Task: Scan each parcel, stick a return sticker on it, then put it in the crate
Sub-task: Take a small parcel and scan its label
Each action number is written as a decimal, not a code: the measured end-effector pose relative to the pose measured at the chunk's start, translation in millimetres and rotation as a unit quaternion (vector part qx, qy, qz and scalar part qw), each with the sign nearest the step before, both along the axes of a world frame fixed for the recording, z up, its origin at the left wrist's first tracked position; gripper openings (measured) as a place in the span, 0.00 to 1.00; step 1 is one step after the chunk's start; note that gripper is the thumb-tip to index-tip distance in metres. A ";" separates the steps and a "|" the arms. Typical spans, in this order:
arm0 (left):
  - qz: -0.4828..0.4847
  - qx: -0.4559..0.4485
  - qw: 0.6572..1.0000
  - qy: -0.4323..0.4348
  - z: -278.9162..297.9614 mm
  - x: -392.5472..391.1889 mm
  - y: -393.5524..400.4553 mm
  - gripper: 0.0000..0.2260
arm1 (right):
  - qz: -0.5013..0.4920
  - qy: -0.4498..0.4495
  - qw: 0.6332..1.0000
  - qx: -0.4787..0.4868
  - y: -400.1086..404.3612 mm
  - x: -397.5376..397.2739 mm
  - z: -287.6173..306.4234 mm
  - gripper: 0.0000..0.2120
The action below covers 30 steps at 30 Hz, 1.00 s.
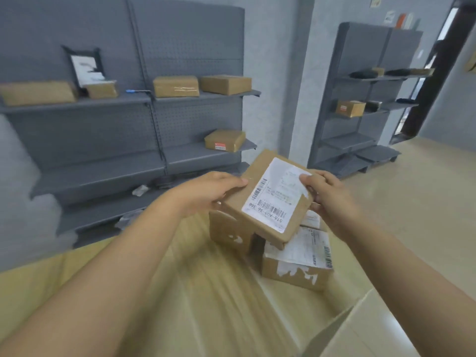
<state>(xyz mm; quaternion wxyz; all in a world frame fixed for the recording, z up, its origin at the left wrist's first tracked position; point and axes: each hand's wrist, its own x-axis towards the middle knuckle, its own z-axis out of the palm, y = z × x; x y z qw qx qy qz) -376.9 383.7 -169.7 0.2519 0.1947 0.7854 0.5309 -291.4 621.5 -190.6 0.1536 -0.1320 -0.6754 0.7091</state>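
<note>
I hold a brown cardboard parcel (260,173) with a white barcode label in both hands, tilted above the floor. My left hand (208,191) grips its left edge, thumb on top. My right hand (324,191) grips the right edge, thumb pressed on the label's corner. Below it lie two more brown parcels: one with torn white patches (229,234) and one with a white label (296,261). A large open cardboard box (360,328) shows at the bottom right; only its flap and edge are in view.
Grey metal shelving (144,99) on the left carries several brown parcels, a framed paper and a blue-handled tool. A second grey shelf unit (365,109) stands at the back right beside a dark doorway (438,73). The floor is pale tile.
</note>
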 end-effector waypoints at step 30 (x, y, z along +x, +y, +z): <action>0.425 0.040 0.899 -0.102 -76.0 236.9 -461.1 0.06 | 0.355 -0.224 0.724 0.547 -431.7 126.8 -99.9 0.43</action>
